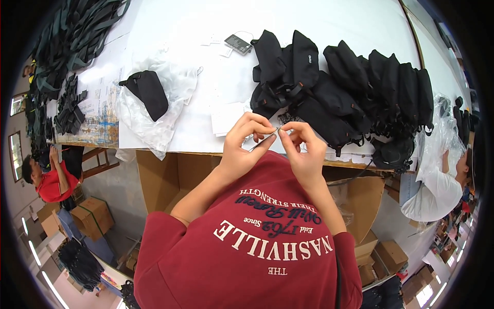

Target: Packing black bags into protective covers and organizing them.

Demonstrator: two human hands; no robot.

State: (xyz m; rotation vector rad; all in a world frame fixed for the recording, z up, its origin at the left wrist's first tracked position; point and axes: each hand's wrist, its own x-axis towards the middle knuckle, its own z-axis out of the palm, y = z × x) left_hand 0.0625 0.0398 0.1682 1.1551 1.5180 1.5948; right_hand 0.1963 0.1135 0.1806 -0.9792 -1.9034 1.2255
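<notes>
Close to the table's near edge, in front of my chest, both hands are raised with their fingertips almost meeting. My left hand (241, 148) is closed in a pinch, the thumb pointing toward the other hand. My right hand (307, 148) pinches with thumb and forefinger. Between the fingertips is something small and thin (278, 130), too small to name. White paper sheets (222, 119) lie just past my left hand. Beyond my right hand is a heap of black fabric pouches (329, 95), some with orange tabs.
On the left, one black pouch (150, 95) lies on clear plastic bags (177, 85). Dark straps (72, 41) are piled at the far left. A black tag (237, 44) lies farther back. An open cardboard box (154, 177) stands below the table edge. Two people work at the sides.
</notes>
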